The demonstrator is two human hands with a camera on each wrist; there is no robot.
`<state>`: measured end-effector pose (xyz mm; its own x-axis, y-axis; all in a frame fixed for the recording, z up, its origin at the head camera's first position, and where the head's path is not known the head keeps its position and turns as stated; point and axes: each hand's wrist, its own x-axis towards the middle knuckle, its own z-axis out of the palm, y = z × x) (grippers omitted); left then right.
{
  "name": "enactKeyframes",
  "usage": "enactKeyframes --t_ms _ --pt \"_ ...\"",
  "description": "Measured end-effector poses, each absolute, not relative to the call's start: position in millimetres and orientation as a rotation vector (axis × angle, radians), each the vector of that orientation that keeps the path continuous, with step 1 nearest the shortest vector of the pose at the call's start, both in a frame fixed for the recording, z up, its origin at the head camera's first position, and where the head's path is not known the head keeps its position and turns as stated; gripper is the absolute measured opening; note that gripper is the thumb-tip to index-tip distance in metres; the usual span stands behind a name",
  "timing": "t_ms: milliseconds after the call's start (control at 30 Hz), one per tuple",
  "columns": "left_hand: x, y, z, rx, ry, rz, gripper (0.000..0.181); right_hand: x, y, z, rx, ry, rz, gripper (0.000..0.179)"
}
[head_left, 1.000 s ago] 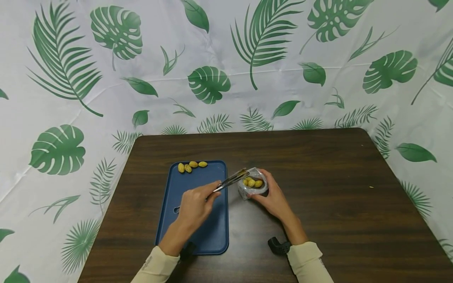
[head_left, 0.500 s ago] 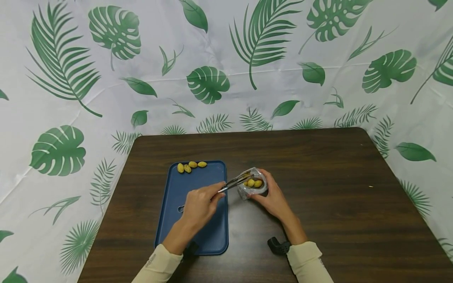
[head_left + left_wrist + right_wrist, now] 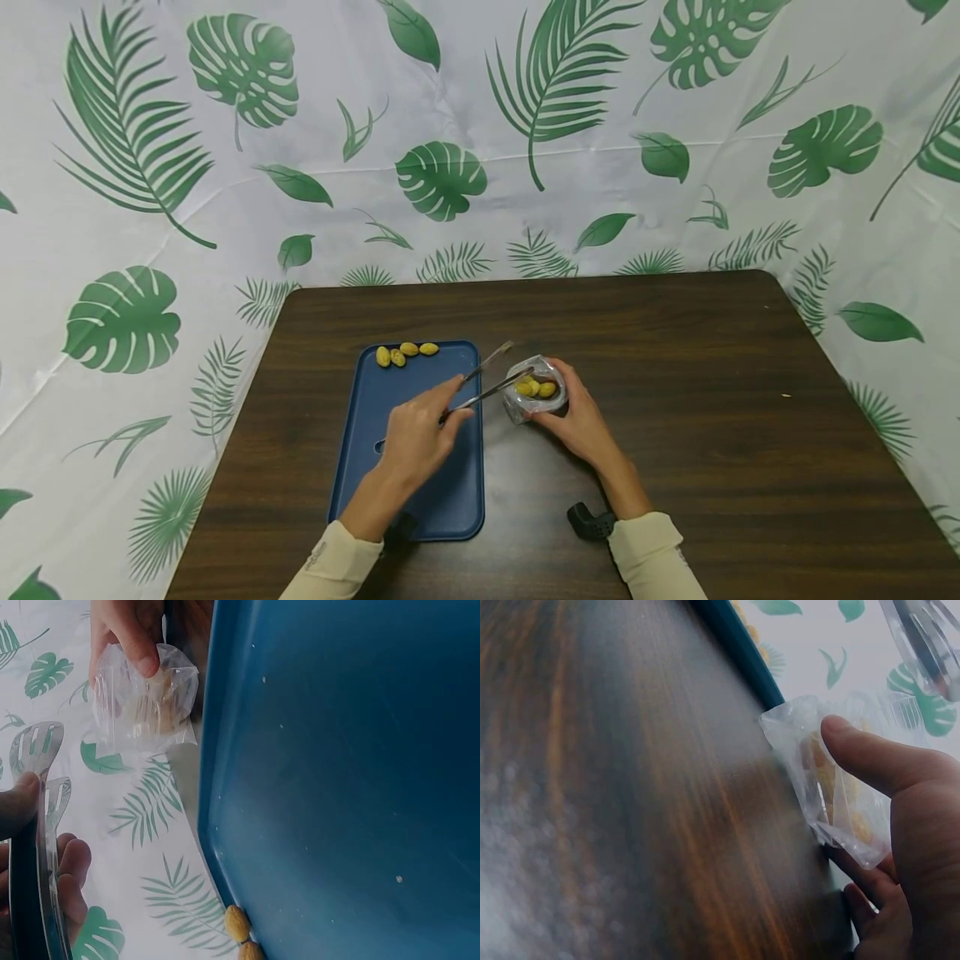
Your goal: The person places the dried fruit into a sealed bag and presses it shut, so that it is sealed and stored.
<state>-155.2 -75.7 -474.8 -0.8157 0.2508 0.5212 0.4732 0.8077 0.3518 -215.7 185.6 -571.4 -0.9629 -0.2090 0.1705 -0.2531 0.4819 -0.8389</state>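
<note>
My left hand (image 3: 417, 429) holds metal tongs (image 3: 491, 389) by their arms, thumb on one side and fingers on the other. The tongs are spread apart; one slotted tip lies over the mouth of a clear plastic bag (image 3: 513, 408), the other beyond the bag's left rim, and nothing shows between them. My right hand (image 3: 581, 417) grips the bag from the right, thumb in front and fingers behind, its mouth facing up. Several yellow-brown, olive-shaped fruits (image 3: 547, 389) lie in the bag. In the left wrist view, the slotted tongs tip (image 3: 37, 750) hangs beside the bag (image 3: 120, 705).
A blue tray (image 3: 465, 500) lies left of the bag, under my left forearm. Several more of the yellow fruits (image 3: 397, 357) sit along its far left edge. The dark wooden table (image 3: 712, 400) reaches back to a leaf-print cloth (image 3: 450, 100).
The tongs moved slightly right over the bag, then spread wide. A fruit that seemed to be between their tips is now among those in the bag. My right hand has kept still.
</note>
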Motion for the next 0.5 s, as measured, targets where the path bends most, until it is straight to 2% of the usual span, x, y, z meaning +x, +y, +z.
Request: enactKeyframes --t_ms 500 --pt "-154 -93 -481 -0.459 -2.499 -0.639 0.048 -217 185 -573 0.418 -2.667 1.515 0.087"
